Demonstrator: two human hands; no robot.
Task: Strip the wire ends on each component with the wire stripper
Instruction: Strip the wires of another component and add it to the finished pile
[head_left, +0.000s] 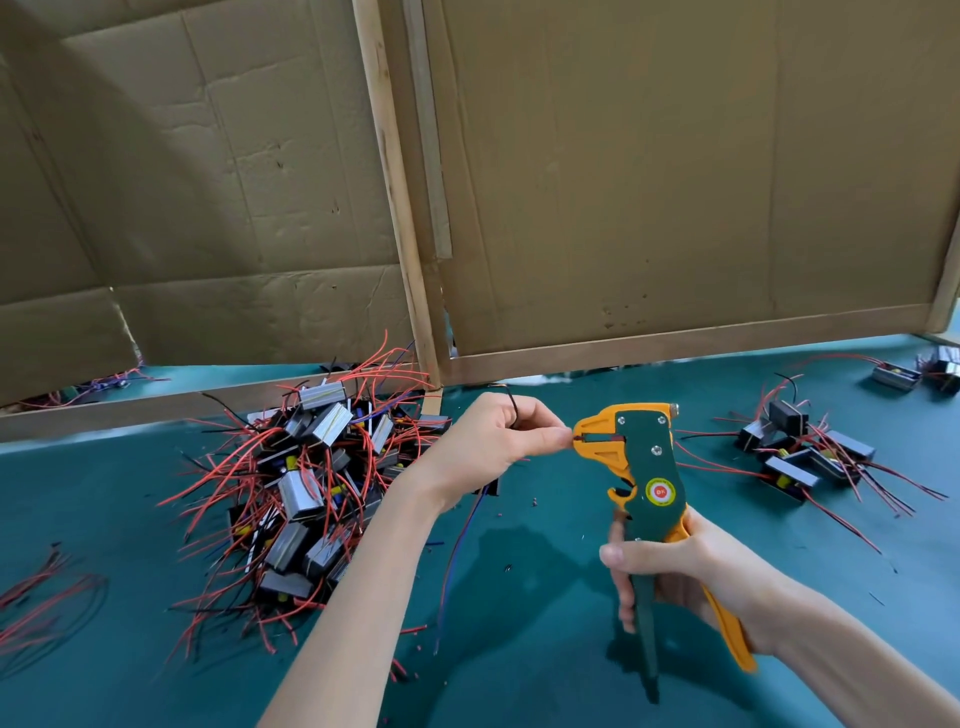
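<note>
My right hand (691, 571) grips the handles of the green and orange wire stripper (641, 457), which stands upright with its jaws pointing left. My left hand (498, 441) pinches a wire end right at those jaws; a black wire (511, 405) loops over its fingers. The component (491, 488) that the wire belongs to hangs below the left hand, mostly hidden, with a blue wire (457, 551) trailing down from it. A big pile of components (317, 478) with red and black wires lies left of my left forearm.
A smaller group of components (800, 452) lies at the right on the teal table (545, 597), and two more components (914, 374) at the far right. Loose red wires (36, 597) lie at the left edge. Cardboard panels on wooden frames (675, 208) stand behind.
</note>
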